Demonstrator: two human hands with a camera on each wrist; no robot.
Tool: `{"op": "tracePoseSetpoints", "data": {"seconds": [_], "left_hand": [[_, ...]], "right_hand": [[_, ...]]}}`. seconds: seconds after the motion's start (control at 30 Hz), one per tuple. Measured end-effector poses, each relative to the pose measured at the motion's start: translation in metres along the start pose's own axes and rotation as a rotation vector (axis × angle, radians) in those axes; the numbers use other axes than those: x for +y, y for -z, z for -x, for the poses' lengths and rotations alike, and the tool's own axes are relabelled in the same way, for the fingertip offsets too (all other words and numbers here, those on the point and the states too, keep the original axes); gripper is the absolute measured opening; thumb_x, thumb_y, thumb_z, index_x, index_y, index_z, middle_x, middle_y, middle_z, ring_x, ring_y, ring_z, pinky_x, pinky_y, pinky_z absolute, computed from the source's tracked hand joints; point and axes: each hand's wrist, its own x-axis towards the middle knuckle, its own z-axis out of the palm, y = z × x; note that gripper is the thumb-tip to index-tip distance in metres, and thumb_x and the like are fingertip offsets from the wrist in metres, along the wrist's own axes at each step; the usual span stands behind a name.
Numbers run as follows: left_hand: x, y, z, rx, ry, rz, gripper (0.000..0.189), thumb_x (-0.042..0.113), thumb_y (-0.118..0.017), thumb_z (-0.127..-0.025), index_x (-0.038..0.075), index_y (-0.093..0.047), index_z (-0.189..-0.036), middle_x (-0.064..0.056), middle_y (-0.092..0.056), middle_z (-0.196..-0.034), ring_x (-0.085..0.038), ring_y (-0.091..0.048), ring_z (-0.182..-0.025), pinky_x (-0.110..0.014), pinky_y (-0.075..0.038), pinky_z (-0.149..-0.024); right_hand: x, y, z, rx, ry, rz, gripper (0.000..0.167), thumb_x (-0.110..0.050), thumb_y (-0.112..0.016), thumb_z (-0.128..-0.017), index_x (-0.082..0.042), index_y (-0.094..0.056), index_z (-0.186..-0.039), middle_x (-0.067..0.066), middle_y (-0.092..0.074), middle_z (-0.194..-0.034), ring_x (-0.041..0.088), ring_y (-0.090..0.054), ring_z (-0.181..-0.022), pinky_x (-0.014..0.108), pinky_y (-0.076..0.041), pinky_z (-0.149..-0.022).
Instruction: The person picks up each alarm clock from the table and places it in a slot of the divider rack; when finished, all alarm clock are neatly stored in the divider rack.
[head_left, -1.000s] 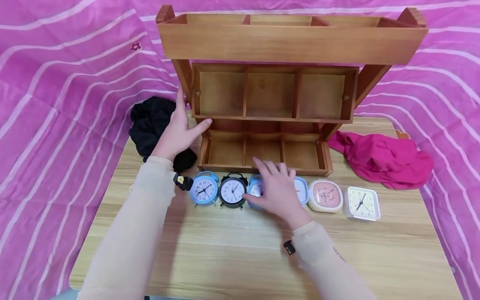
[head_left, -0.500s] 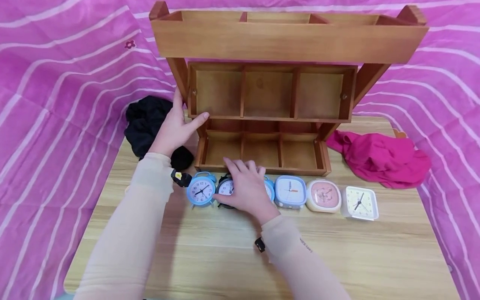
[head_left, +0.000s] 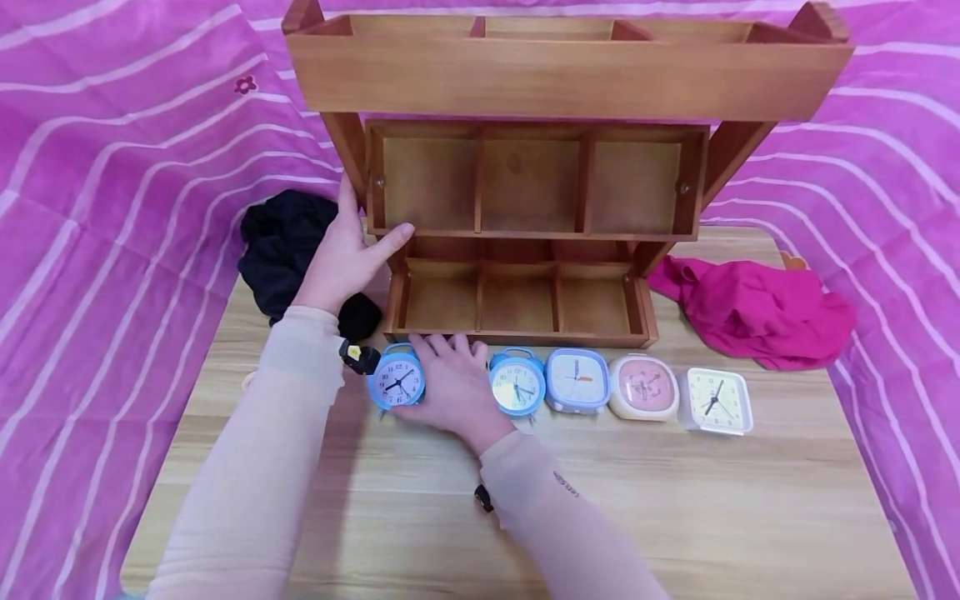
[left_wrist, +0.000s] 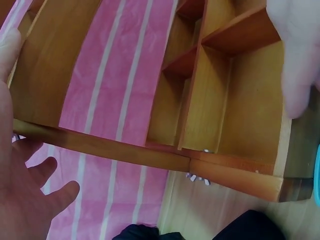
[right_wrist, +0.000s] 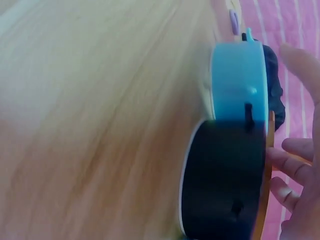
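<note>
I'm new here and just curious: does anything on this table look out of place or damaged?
Nothing looks spilled or broken. The crumpled black cloth and pink cloth, on either side of the wooden shelf, look a bit untidy compared with the neat row of clocks.

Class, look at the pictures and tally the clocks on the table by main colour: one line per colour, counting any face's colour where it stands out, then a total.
Blue clocks: 3
Black clock: 1
Pink-faced clock: 1
White clock: 1
Total: 6

Wooden rack (head_left: 531,185); glossy blue clock (right_wrist: 237,82).
</note>
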Motion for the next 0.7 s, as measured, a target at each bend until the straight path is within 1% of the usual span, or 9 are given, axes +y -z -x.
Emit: {"op": "tracePoseSetpoints", "data": {"seconds": [0.07,0.13,0.23,0.37,0.5,0.7], "left_hand": [[0.0,0.001,0.001,0.003,0.007,-0.004,0.105,0.056,-0.073,-0.092,0.047,0.003,-0.163,0.004,-0.034,-0.168,-0.022,-0.039,-0.151,-0.055,-0.029,-0.123],[-0.001,0.001,0.001,0.004,0.002,-0.003,0.105,0.055,-0.073,-0.093,0.047,0.003,-0.163,0.004,-0.034,-0.168,-0.022,-0.039,-0.151,-0.055,-0.028,-0.123],[-0.002,0.001,0.001,0.005,-0.009,-0.006,0.105,0.054,-0.074,-0.093,0.045,0.003,-0.164,0.002,-0.036,-0.167,-0.022,-0.04,-0.15,-0.053,-0.028,-0.124],[-0.003,-0.001,-0.001,0.014,-0.029,-0.031,0.105,0.055,-0.074,-0.093,0.042,0.001,-0.165,0.0,-0.038,-0.166,-0.02,-0.041,-0.149,-0.047,-0.028,-0.125],[-0.003,-0.002,-0.003,0.016,-0.045,-0.036,0.104,0.054,-0.074,-0.093,0.041,0.0,-0.165,0.0,-0.039,-0.165,-0.018,-0.041,-0.149,-0.044,-0.028,-0.125],[-0.004,-0.001,-0.001,0.01,-0.01,-0.039,0.103,0.06,-0.07,-0.094,0.044,0.004,-0.164,0.004,-0.034,-0.168,-0.018,-0.038,-0.151,-0.047,-0.027,-0.125]], "right_hand": [[-0.004,-0.003,-0.002,-0.01,-0.005,0.012,0.11,-0.08,-0.077,-0.07,-0.022,-0.045,-0.158,-0.002,-0.054,-0.147,0.024,-0.041,-0.124,0.049,-0.034,-0.097],[-0.006,-0.005,-0.002,-0.017,-0.008,0.021,0.11,-0.08,-0.078,-0.069,-0.022,-0.047,-0.157,-0.003,-0.056,-0.143,0.023,-0.042,-0.119,0.049,-0.034,-0.097],[-0.008,-0.008,-0.003,-0.01,-0.012,0.032,0.109,-0.079,-0.08,-0.067,-0.022,-0.049,-0.154,-0.003,-0.057,-0.139,0.023,-0.042,-0.117,0.049,-0.034,-0.097],[-0.007,-0.011,-0.005,0.004,-0.011,0.05,0.103,-0.078,-0.082,-0.067,-0.024,-0.053,-0.15,-0.004,-0.058,-0.136,0.022,-0.042,-0.115,0.05,-0.033,-0.097],[-0.007,-0.014,-0.006,0.015,-0.008,0.057,0.097,-0.076,-0.082,-0.068,-0.027,-0.056,-0.147,-0.004,-0.058,-0.133,0.022,-0.042,-0.115,0.053,-0.033,-0.099],[-0.009,-0.018,-0.005,0.022,-0.007,0.044,0.092,-0.074,-0.082,-0.07,-0.028,-0.058,-0.146,-0.004,-0.058,-0.135,0.023,-0.043,-0.117,0.057,-0.033,-0.101]]}}
